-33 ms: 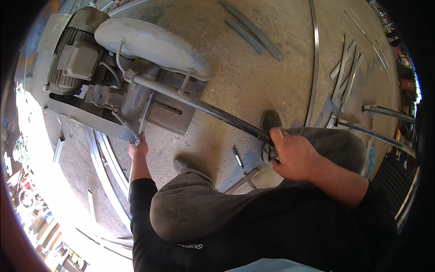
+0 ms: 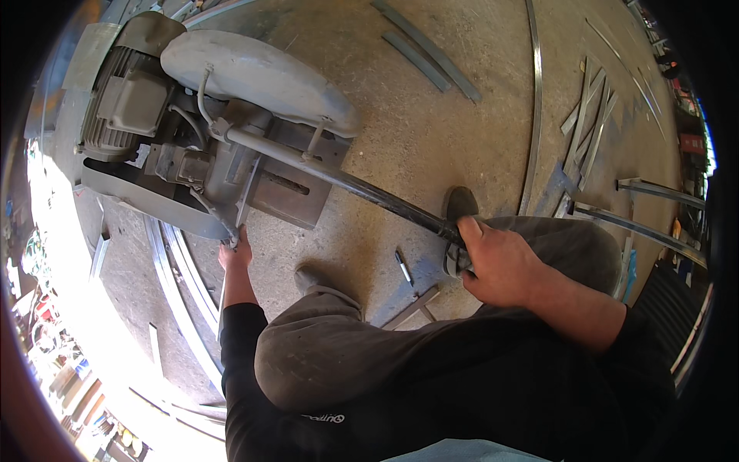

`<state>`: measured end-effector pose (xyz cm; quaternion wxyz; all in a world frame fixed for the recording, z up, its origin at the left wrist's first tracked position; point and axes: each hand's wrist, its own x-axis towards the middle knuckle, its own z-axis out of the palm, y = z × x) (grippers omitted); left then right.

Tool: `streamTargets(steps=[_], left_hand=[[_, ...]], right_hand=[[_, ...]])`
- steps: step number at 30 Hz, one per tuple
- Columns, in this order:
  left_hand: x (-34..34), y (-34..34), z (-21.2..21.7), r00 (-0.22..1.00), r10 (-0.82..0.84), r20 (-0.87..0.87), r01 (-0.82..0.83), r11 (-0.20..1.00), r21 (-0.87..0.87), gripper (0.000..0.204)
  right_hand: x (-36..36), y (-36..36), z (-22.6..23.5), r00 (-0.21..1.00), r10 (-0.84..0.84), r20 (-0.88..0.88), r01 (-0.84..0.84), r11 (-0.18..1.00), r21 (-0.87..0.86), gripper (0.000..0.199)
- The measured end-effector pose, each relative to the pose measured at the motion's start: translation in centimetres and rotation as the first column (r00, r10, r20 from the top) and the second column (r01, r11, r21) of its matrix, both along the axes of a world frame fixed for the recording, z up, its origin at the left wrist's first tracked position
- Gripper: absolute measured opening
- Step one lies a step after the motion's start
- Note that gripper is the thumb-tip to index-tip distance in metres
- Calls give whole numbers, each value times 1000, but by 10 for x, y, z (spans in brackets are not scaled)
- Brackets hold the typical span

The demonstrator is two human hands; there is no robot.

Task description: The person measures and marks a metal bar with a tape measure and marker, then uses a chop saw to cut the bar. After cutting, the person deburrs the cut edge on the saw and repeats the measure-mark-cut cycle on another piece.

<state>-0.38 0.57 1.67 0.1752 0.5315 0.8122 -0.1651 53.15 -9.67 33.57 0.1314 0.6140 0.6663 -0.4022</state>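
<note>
A large cut-off saw stands on the floor at the upper left, with a grey motor and a pale rounded blade guard. Its long lever handle slants down to the right. My right hand is closed round the dark end of that handle, above my right knee. At the near edge of the saw, my left hand has its fingers curled beside the end of a cable. What those fingers hold is mostly hidden. The slotted metal base plate lies between the guard and my feet.
A marker pen lies on the floor between my shoes, near a short metal angle piece. Long metal strips run along the left. More metal bars and a long strip lie at the right; two flat pieces lie farther off.
</note>
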Motion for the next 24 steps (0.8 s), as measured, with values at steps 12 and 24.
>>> streamTargets(steps=[12,24], left_hand=[[3,-4,3,1000,30,6,-30,998,50,76],[-5,-1,-3,989,132,60,-134,991,25,73]], right_hand=[[1,-1,-2,1000,2,8,-1,1000,-22,51],[-5,5,2,998,3,57,1,998,-69,50]])
